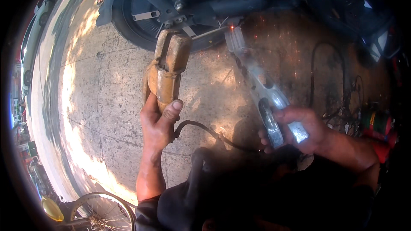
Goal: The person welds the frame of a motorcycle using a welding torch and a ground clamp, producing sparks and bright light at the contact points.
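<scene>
My left hand [156,122] is closed around the lower grip of a worn, yellow-brown electrode holder [171,53], held upright. From its head a thin welding rod [209,33] runs right, its far end by a glowing orange spot under the motorcycle [205,8]. My right hand [304,126] grips the handles of a silver, pliers-like metal clamp [267,87]. The clamp's jaws [235,40] are just below the glow; whether they pinch anything cannot be made out. Sparks and smoke drift around the tip.
The motorcycle's rear wheel [137,19] stands at the far side. A black cable [201,126] trails from my left hand across the stained concrete floor [115,81]. More cables [314,60] and a red machine [381,130] are at right. A bicycle wheel [102,214] is lower left.
</scene>
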Tool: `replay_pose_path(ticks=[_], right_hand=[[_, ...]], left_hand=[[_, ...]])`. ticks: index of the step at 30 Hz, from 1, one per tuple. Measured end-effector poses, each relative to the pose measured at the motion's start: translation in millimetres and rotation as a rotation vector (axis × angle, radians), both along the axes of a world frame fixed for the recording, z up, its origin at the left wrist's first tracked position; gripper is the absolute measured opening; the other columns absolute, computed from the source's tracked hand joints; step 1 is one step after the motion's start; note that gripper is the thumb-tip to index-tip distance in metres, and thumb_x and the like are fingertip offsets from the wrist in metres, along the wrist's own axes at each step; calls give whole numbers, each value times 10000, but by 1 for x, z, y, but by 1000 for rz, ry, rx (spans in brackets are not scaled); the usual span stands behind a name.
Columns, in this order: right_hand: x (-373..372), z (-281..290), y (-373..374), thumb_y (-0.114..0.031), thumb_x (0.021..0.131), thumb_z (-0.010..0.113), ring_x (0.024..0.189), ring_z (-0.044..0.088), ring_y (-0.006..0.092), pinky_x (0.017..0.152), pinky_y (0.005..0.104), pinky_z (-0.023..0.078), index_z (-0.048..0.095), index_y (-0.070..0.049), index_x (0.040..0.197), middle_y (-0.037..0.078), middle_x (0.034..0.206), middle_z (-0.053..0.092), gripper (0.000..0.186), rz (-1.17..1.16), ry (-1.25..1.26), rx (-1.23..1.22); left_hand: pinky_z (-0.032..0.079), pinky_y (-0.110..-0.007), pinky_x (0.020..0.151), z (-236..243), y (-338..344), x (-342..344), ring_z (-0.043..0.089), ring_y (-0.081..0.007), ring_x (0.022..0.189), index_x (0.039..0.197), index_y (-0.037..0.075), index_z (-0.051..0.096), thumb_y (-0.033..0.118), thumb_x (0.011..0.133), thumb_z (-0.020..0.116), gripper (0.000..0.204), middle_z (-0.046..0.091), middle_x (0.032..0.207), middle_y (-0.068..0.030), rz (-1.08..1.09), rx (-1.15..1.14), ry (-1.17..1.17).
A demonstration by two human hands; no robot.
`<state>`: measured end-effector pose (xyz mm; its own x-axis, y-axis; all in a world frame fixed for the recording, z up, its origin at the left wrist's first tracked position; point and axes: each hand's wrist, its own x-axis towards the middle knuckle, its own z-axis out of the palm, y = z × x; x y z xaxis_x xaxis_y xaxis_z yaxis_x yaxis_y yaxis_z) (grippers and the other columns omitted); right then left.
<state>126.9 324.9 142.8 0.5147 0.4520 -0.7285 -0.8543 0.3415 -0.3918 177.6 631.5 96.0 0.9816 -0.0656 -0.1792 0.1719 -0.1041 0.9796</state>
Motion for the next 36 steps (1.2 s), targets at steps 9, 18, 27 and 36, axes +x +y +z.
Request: replay_pose_path(ticks=[9, 18, 27, 36], right_hand=[[0, -1, -1, -234, 874, 513, 942, 647, 327, 859, 519, 514, 475, 6, 1211, 226, 1031, 634, 415, 12, -8, 6], [1, 0, 0, -247, 867, 515, 951, 643, 330, 865, 522, 513, 437, 15, 1250, 229, 1033, 628, 470, 19, -8, 7], [2, 8, 4, -289, 897, 527, 912, 624, 228, 805, 413, 528, 589, -4, 1070, 132, 974, 635, 340, 25, -11, -16], [1, 6, 7, -283, 896, 525, 882, 632, 230, 769, 406, 544, 579, 8, 1076, 136, 943, 637, 347, -1, -25, 2]], left_hand=[[419, -237, 535, 0, -5, 4, 501, -90, 608, 1184, -21, 530, 216, 886, 660, 402, 547, 764, -11, -7, 65, -49], [405, -212, 577, 4, -3, 6, 494, -78, 664, 1249, -32, 522, 245, 872, 698, 500, 579, 834, -26, -25, 44, 12], [464, -295, 807, 25, -1, 17, 584, -161, 893, 1276, -49, 497, 254, 864, 708, 554, 655, 1002, -104, -148, 262, -85], [521, -343, 707, 20, 6, 23, 695, -271, 785, 1249, -30, 514, 223, 837, 724, 527, 693, 858, -182, -224, 463, -401]])
